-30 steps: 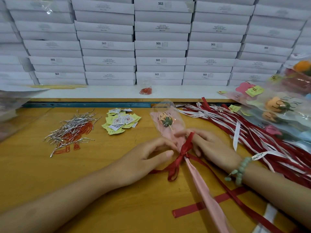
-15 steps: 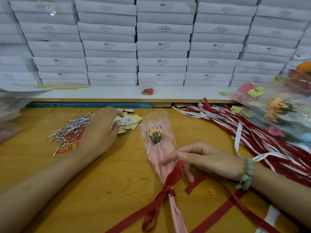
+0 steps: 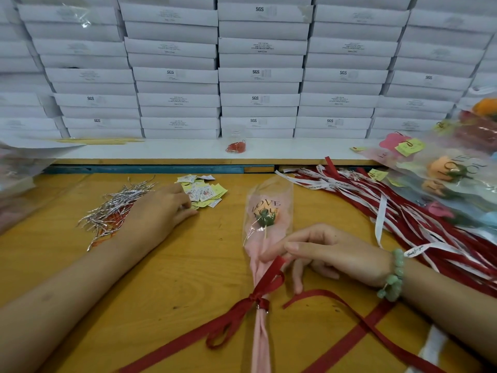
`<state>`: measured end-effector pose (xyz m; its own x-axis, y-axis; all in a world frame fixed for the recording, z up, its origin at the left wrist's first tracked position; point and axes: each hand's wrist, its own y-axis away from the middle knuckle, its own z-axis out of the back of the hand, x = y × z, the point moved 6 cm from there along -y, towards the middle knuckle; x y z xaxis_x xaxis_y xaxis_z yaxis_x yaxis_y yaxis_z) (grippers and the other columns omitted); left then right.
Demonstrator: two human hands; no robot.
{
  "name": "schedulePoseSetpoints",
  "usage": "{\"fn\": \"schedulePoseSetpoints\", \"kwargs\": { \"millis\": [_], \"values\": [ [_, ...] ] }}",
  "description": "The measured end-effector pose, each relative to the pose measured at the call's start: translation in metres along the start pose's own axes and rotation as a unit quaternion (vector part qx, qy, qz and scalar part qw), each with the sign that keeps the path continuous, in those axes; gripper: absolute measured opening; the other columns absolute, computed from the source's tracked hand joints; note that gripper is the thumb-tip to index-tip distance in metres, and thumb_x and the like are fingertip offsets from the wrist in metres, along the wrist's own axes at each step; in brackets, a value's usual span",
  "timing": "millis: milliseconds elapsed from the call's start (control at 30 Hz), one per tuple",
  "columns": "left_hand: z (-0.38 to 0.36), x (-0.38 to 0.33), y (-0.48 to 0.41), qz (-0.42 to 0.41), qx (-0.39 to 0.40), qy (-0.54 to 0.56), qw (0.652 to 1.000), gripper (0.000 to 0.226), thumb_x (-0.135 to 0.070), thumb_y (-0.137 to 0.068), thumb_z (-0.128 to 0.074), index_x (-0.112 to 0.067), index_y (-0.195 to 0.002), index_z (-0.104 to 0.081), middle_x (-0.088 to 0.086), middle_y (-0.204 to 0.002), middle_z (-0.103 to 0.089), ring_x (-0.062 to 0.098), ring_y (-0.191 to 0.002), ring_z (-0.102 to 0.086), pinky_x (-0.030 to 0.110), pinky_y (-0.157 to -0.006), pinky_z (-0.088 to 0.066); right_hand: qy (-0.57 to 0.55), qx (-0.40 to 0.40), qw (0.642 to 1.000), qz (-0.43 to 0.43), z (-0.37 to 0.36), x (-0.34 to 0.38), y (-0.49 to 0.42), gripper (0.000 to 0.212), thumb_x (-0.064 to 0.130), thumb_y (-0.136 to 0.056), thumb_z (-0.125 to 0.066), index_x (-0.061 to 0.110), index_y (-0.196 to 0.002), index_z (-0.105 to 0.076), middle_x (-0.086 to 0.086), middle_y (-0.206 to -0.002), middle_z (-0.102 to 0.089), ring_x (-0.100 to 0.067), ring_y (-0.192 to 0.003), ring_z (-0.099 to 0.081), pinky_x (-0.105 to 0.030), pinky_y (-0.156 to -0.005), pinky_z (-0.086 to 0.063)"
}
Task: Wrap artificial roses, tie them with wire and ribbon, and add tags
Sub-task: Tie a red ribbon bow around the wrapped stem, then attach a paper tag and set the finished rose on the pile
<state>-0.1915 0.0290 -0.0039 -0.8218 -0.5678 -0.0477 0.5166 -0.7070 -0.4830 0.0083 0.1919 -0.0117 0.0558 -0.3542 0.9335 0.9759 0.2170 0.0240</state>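
Observation:
A pink-wrapped artificial rose [image 3: 266, 211] in a clear "LOVE YOU" sleeve lies in the middle of the wooden table [image 3: 188, 265]. A red ribbon [image 3: 255, 300] is tied in a bow round its stem, with long tails trailing towards me. My right hand [image 3: 330, 251] pinches the bow's upper loop beside the wrapper. My left hand [image 3: 161, 211] reaches to the pile of small yellow and white tags [image 3: 207, 191], fingertips on the pile. Whether it holds a tag is hidden.
Silver and red wire ties [image 3: 115, 211] lie left of the tags. Red and white ribbons [image 3: 403, 211] are heaped on the right, below several finished roses [image 3: 451, 170]. White boxes [image 3: 258, 76] are stacked along the back. Clear sleeves [image 3: 16, 179] sit far left.
My left hand left the bow and moved up-left to the tag pile. The rose slid towards me, and my right hand shifted onto the bow's upper loop.

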Motion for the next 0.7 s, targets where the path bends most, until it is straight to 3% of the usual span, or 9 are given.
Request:
{"fn": "schedulePoseSetpoints", "kwargs": {
  "millis": [133,200,333,400,500,633,700],
  "values": [
    [0.003,-0.004,0.001,-0.014,-0.01,-0.084,0.996,0.028,-0.028,-0.101,-0.047,-0.014,-0.101,-0.07,0.001,-0.099,-0.059,0.02,-0.086,-0.058,0.032,-0.059,-0.041,-0.006,-0.011,1.0,0.004,0.002,-0.002,-0.001,0.037,0.03,-0.096,-0.045,0.008,-0.117,-0.066,0.003,-0.089,-0.074,-0.011,-0.065,-0.069,-0.015,-0.035,-0.026],
    [0.005,-0.007,0.001,-0.021,-0.017,-0.1,0.995,0.026,-0.025,-0.101,-0.048,-0.011,-0.098,-0.07,0.004,-0.096,-0.06,0.023,-0.082,-0.058,0.037,-0.06,-0.045,-0.007,-0.013,1.0,0.007,0.002,-0.003,-0.001,0.036,0.03,-0.096,-0.046,0.008,-0.114,-0.068,0.003,-0.085,-0.073,-0.012,-0.064,-0.068,-0.015,-0.035,-0.026],
    [0.013,-0.014,0.002,-0.041,-0.046,-0.094,0.994,0.007,-0.012,-0.084,-0.073,-0.008,-0.078,-0.072,0.007,-0.079,-0.064,0.029,-0.072,-0.059,0.036,-0.052,-0.043,-0.005,0.008,1.0,0.017,0.002,-0.003,-0.001,0.036,0.027,-0.098,-0.043,0.002,-0.108,-0.067,0.009,-0.076,-0.071,-0.011,-0.059,-0.067,-0.016,-0.035,-0.026],
    [0.017,-0.014,0.003,-0.053,-0.066,-0.075,0.994,0.015,-0.007,-0.07,-0.085,-0.009,-0.066,-0.07,0.004,-0.069,-0.064,0.029,-0.067,-0.059,0.034,-0.048,-0.042,-0.001,0.031,0.999,0.028,0.001,-0.002,0.0,0.035,0.025,-0.1,-0.041,0.001,-0.107,-0.066,0.013,-0.078,-0.072,-0.009,-0.057,-0.066,-0.016,-0.035,-0.027],
    [0.022,-0.017,0.004,-0.063,-0.09,-0.06,0.992,0.025,-0.018,-0.063,-0.09,-0.014,-0.058,-0.067,0.0,-0.062,-0.062,0.024,-0.062,-0.058,0.029,-0.046,-0.038,-0.013,0.071,0.997,0.025,-0.001,-0.002,0.001,0.037,0.033,-0.101,-0.042,0.007,-0.107,-0.068,0.009,-0.074,-0.072,-0.007,-0.052,-0.064,-0.014,-0.034,-0.027],
    [0.028,-0.023,0.006,-0.085,-0.131,-0.03,0.987,0.033,-0.043,-0.082,-0.069,-0.015,-0.066,-0.07,-0.003,-0.07,-0.065,0.025,-0.06,-0.063,0.031,-0.044,-0.043,-0.071,0.143,0.987,0.019,-0.001,-0.003,0.003,0.049,0.045,-0.098,-0.043,0.006,-0.121,-0.064,-0.001,-0.063,-0.069,-0.003,-0.035,-0.051,-0.013,-0.032,-0.03],
    [0.032,-0.033,0.01,-0.125,-0.152,0.003,0.98,0.036,-0.04,-0.09,-0.056,-0.012,-0.074,-0.073,-0.001,-0.077,-0.068,0.023,-0.06,-0.064,0.031,-0.045,-0.046,-0.121,0.134,0.983,0.021,0.004,-0.005,0.003,0.053,0.047,-0.097,-0.044,0.003,-0.12,-0.064,0.0,-0.05,-0.06,-0.001,-0.028,-0.038,-0.012,-0.031,-0.025]
  ]
}}
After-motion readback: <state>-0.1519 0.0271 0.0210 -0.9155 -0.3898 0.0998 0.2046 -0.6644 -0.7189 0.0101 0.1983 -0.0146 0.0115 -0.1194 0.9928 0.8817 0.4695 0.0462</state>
